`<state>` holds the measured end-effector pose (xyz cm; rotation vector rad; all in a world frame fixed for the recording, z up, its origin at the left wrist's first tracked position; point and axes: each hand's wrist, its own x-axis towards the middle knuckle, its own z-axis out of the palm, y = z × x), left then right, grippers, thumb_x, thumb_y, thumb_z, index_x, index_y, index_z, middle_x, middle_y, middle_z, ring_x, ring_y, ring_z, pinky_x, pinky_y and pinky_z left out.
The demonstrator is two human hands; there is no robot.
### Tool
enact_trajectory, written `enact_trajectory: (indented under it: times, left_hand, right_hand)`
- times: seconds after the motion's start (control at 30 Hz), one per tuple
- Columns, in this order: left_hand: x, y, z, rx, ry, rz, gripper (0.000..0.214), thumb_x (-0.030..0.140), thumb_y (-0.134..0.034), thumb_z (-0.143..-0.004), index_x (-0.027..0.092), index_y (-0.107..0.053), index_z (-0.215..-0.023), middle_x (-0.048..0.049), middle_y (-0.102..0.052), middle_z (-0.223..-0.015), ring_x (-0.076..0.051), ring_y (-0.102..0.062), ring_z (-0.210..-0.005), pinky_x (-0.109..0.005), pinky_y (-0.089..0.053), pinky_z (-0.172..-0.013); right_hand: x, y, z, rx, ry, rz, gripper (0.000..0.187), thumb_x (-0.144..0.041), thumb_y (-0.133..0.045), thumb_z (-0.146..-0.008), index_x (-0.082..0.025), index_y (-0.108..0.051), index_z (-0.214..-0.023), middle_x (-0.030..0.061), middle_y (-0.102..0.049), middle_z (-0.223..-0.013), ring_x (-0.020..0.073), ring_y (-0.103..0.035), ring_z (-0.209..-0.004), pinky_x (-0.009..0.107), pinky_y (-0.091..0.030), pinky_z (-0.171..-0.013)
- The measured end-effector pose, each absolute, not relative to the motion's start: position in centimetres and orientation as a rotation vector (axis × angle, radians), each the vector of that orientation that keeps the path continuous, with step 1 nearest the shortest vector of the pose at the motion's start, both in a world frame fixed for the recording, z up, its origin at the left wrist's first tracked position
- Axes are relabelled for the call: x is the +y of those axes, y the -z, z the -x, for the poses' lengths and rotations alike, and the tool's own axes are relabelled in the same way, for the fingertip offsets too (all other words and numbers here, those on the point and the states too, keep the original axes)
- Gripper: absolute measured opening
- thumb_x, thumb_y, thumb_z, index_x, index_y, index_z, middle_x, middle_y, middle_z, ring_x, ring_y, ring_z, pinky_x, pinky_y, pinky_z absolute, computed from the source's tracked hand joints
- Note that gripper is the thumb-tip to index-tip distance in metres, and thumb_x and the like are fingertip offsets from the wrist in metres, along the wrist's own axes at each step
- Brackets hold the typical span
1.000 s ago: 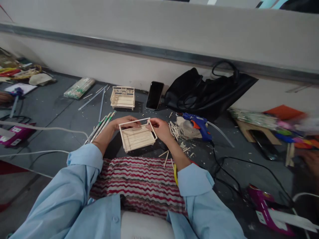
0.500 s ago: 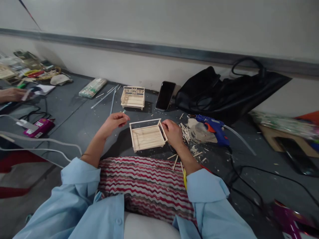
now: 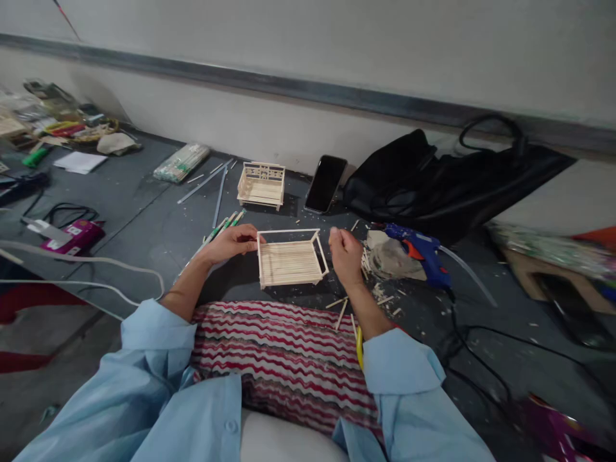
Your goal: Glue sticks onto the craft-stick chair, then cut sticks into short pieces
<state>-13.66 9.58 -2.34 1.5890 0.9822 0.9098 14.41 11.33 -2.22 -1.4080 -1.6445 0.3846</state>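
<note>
A miniature bench frame [image 3: 290, 264] made of thin pale wooden sticks stands in front of me, with a slatted base, side posts and a top rail. My left hand [image 3: 234, 244] grips its left post between thumb and fingers. Just off the frame's right side is my right hand [image 3: 346, 255], its fingers curled closed; whatever they may hold is hidden. A finished-looking miniature stick bench [image 3: 262, 186] stands farther back. Beside my right hand lies a blue glue gun [image 3: 423, 250] with an orange trigger, its nozzle near a pale scrap [image 3: 385, 250] covered in clear glue.
A phone [image 3: 326, 184] leans by the wall, beside a black bag [image 3: 433, 186]. Packed sticks [image 3: 181, 162] and glue sticks [image 3: 222, 192] lie at the left back. Loose stick pieces [image 3: 341, 314] litter the near right. Black cable [image 3: 455, 327] and white cable [image 3: 120, 263] cross the table.
My left hand has moved right and taken hold of the bench frame's left post. My right hand has come away from its right side. The other person's hand at far left is out of view.
</note>
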Motion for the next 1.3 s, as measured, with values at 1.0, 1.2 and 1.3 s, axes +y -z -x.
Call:
enact_trajectory:
  times: [1.0,1.2,1.3]
  left_hand:
    - [11.2,3.6,13.6,1.469,-1.442,-1.602,0.036,0.044,-0.045,-0.088,0.015,-0.064,-0.078,0.0005,-0.052,-0.061,-0.01,-0.047,-0.058,-0.022,-0.038,-0.055]
    - [10.8,4.1,12.9,1.258,-1.333,-1.826,0.038,0.039,-0.051,-0.085,0.017,-0.062,-0.115,-0.0079,-0.066,-0.104,-0.017,-0.058,-0.089,-0.029,-0.045,-0.079]
    - [10.7,4.1,12.6,1.26,-1.373,-1.74,0.034,0.039,-0.048,-0.087,0.017,-0.066,-0.105,-0.006,-0.067,-0.094,-0.015,-0.058,-0.08,-0.027,-0.045,-0.073]
  right_hand:
    - [11.4,2.7,-14.1,-1.491,-0.477,1.316,0.025,-0.04,-0.05,-0.084,-0.019,-0.064,-0.084,0.0009,-0.064,-0.072,0.0124,-0.055,-0.059,0.026,-0.043,-0.059]
    - [11.5,3.0,-14.1,-1.514,-0.52,1.326,0.027,-0.042,-0.05,-0.084,-0.019,-0.064,-0.084,0.0007,-0.064,-0.071,0.0123,-0.054,-0.059,0.026,-0.043,-0.058]
    - [11.4,3.0,-14.0,-1.529,-0.519,1.338,0.027,-0.043,-0.051,-0.083,-0.019,-0.065,-0.084,0.001,-0.065,-0.071,0.0127,-0.054,-0.059,0.026,-0.043,-0.059]
